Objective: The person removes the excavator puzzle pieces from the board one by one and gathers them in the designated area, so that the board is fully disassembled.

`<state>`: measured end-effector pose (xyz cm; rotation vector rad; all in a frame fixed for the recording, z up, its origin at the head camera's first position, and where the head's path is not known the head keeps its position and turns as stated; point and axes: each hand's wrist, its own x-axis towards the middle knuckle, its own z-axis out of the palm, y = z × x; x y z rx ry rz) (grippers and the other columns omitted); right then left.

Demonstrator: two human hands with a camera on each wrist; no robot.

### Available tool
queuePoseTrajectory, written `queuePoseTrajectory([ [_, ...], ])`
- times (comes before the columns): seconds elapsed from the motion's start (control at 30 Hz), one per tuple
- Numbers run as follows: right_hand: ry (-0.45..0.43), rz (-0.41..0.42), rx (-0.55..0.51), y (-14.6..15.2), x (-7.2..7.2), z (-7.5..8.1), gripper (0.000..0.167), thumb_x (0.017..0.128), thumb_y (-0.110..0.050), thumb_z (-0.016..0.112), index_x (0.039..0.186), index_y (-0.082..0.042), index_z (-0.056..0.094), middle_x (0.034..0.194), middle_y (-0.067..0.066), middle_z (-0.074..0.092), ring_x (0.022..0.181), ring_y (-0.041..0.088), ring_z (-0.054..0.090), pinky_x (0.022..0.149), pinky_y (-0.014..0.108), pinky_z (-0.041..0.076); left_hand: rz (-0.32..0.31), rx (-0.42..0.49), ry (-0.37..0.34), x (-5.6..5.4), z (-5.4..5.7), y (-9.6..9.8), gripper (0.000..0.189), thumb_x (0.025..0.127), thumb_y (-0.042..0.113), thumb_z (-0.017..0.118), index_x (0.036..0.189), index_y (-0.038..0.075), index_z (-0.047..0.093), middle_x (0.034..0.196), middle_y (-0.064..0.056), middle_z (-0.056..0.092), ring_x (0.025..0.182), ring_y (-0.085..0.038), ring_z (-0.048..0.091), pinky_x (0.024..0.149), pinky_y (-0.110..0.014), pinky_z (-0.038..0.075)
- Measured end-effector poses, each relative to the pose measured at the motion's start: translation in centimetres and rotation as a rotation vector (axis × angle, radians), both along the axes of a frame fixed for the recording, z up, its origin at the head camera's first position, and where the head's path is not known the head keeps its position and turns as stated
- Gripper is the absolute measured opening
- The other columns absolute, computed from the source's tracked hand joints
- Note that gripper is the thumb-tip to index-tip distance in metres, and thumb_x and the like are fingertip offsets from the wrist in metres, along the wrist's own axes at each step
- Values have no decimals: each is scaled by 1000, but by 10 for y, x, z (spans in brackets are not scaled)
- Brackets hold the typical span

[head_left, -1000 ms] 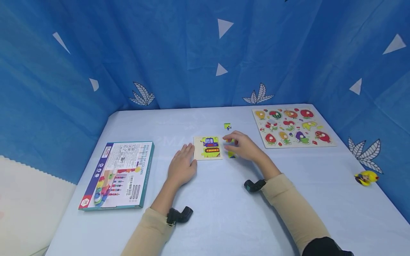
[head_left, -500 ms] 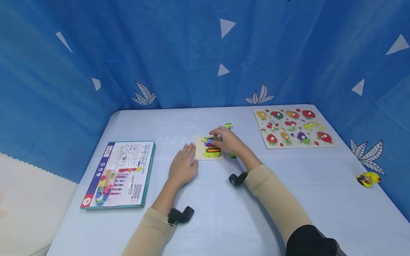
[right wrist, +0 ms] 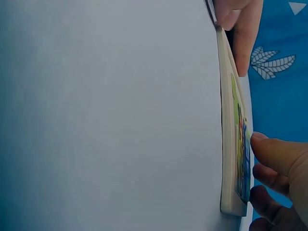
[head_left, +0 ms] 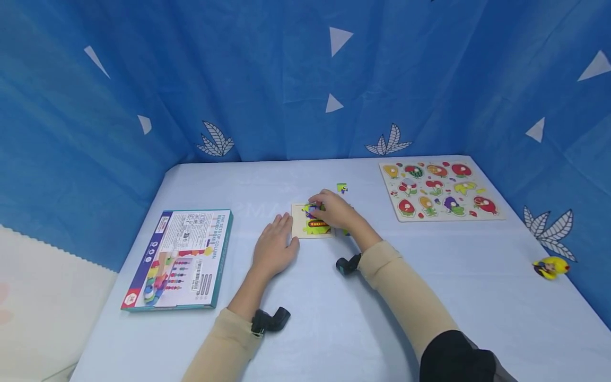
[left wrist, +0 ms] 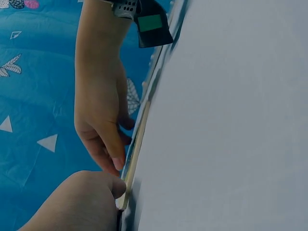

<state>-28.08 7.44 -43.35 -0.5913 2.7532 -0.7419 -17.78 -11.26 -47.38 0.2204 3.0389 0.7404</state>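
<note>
A small square wooden puzzle board (head_left: 297,228) lies mid-table, with green and purple tractor puzzle pieces (head_left: 317,231) in it. My left hand (head_left: 274,249) rests flat on the table, fingertips at the board's left edge. Over the upper part of the tractor is my right hand (head_left: 336,209), thumb and fingers bent down at the pieces. In the right wrist view, its thumb and fingers (right wrist: 276,175) stand apart just at the board's face, and no loose piece shows between them. A green puzzle piece (head_left: 342,188) lies behind the board; another (head_left: 346,232) is partly hidden by the right hand.
A flat boxed toy (head_left: 183,260) lies at the left. A fruit peg puzzle (head_left: 439,191) is at the back right, and a small yellow toy (head_left: 550,268) sits near the right edge. Blue curtains (head_left: 281,79) close the back and sides.
My right hand has moved left from the loose pieces onto the tractor on the board, shifting slightly in the last half second. The left hand has stayed beside the board.
</note>
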Motion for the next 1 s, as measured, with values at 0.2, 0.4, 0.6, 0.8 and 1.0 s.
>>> queuePoseTrajectory([
  [0.2, -1, 9, 7, -2, 0, -2, 39, 98, -28, 63, 134, -15, 62, 107, 1, 56, 96, 18, 54, 90, 34, 50, 26, -11, 13, -1, 0, 4, 70, 99, 49, 44, 154, 8, 34, 163, -5, 30, 154, -23, 20, 126, -44, 18],
  [0.4, 4, 6, 6, -2, -1, -3, 37, 98, -28, 63, 132, -14, 63, 106, 2, 56, 95, 18, 54, 88, 33, 49, 82, -38, 3, -3, 0, 10, 75, 96, 58, 45, 153, 9, 37, 162, -5, 32, 154, -23, 22, 126, -45, 18],
  [0.6, -7, -12, 0, -2, -2, -4, 33, 97, -29, 65, 127, -16, 64, 105, 2, 56, 95, 18, 54, 89, 34, 49, 108, -69, 16, -3, 1, 15, 76, 95, 58, 51, 151, 8, 41, 161, -7, 35, 153, -23, 25, 125, -45, 21],
  [0.8, -15, -28, 1, -3, -3, -4, 32, 96, -30, 66, 125, -18, 63, 108, 2, 56, 99, 19, 55, 95, 36, 50, 114, -67, 34, -2, 3, 16, 74, 95, 56, 53, 150, 6, 43, 160, -9, 37, 152, -25, 27, 124, -45, 23],
  [1.0, -19, -31, -13, -4, -3, -3, 30, 95, -30, 67, 123, -19, 61, 109, 2, 55, 100, 20, 55, 96, 38, 50, 114, -84, 29, -3, 1, 15, 76, 95, 58, 51, 150, 7, 42, 160, -8, 37, 152, -24, 26, 124, -45, 23],
])
